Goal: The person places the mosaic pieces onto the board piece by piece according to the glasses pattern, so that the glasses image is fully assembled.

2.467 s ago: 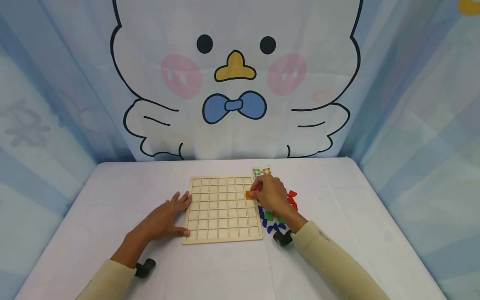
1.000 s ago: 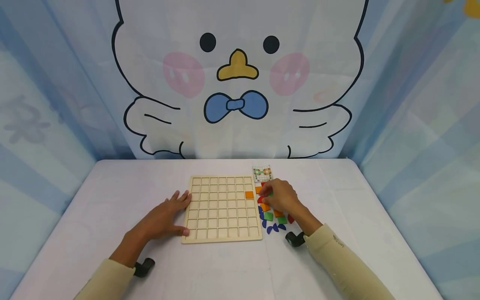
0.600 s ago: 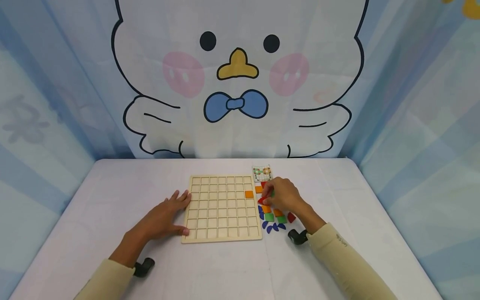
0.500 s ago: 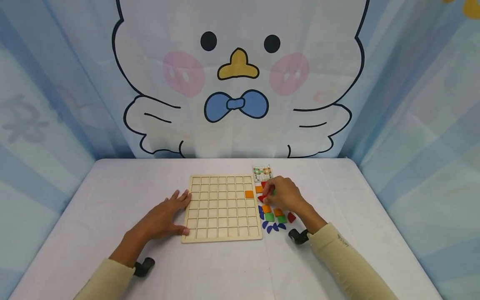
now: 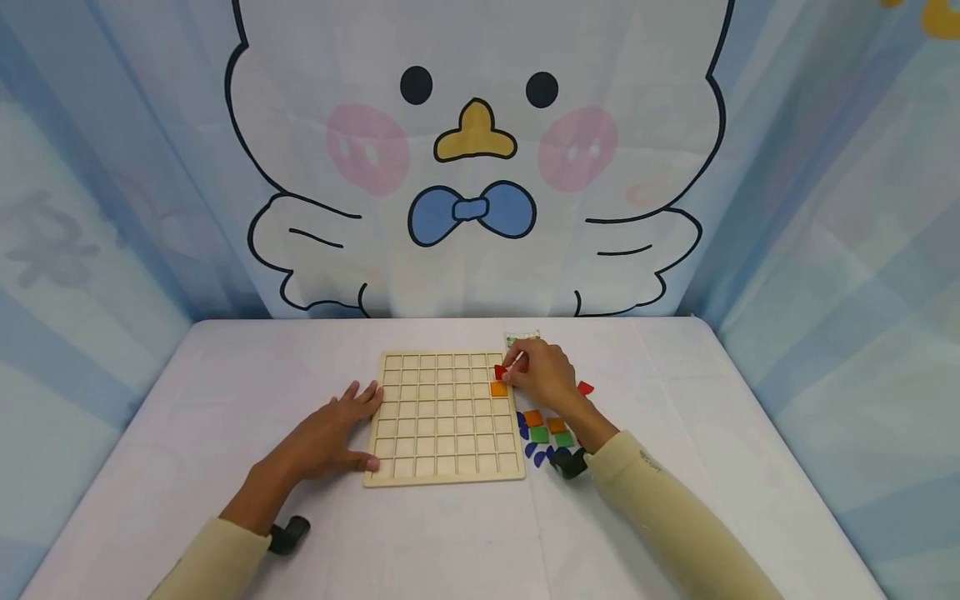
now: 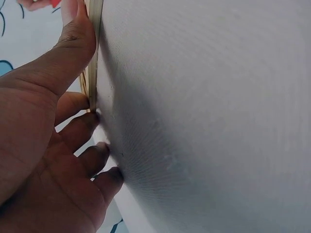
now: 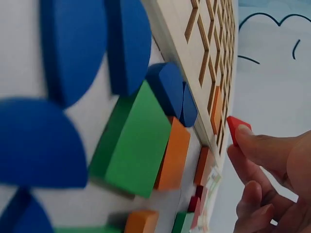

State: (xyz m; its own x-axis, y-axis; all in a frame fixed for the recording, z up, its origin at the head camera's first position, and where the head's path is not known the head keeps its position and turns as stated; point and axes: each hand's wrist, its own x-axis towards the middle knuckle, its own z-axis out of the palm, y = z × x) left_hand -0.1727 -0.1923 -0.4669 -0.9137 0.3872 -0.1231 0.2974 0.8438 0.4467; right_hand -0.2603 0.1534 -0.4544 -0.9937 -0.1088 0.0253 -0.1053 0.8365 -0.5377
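Note:
My right hand pinches a small red block between thumb and fingertips, at the upper right of the wooden grid board. In the right wrist view the red block appears slightly above the board's surface. Just below it in the head view, an orange square sits in a cell of the rightmost column. At the board's left edge rests my left hand, fingers spread, thumb on the lower left corner. The left wrist view shows its fingertips against the board's edge and the tablecloth.
Right of the board lie orange squares, green squares, blue half-round blocks and a red block. A pattern card lies behind my right hand, partly covered. A printed curtain rises behind the table.
My right hand first left the orange square in its cell and went to the loose pieces. It then picked up a red block and carried it left onto the board. The left hand stayed put.

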